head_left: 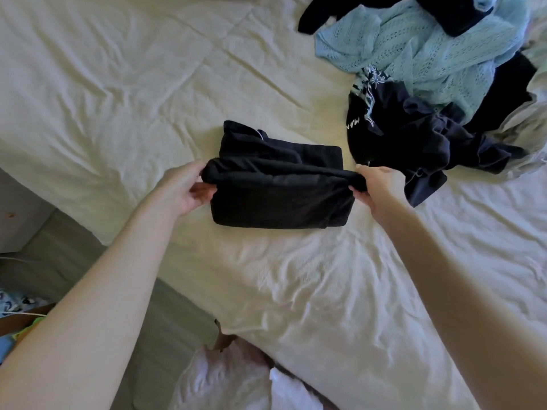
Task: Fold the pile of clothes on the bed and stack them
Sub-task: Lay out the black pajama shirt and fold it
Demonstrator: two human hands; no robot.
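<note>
While your left hand (183, 192) pinches one end of the folded black garment (278, 199) and your right hand (377, 187) pinches the other, the top fold sits raised between them as a thick roll. That garment lies on the cream bedsheet (118, 84), near the middle of the bed, with its far layer flat behind the roll. To your right, well apart from the grip, the unfolded pile waits: a light blue knit top (429, 45) draped over dark navy clothes (429, 134).
</note>
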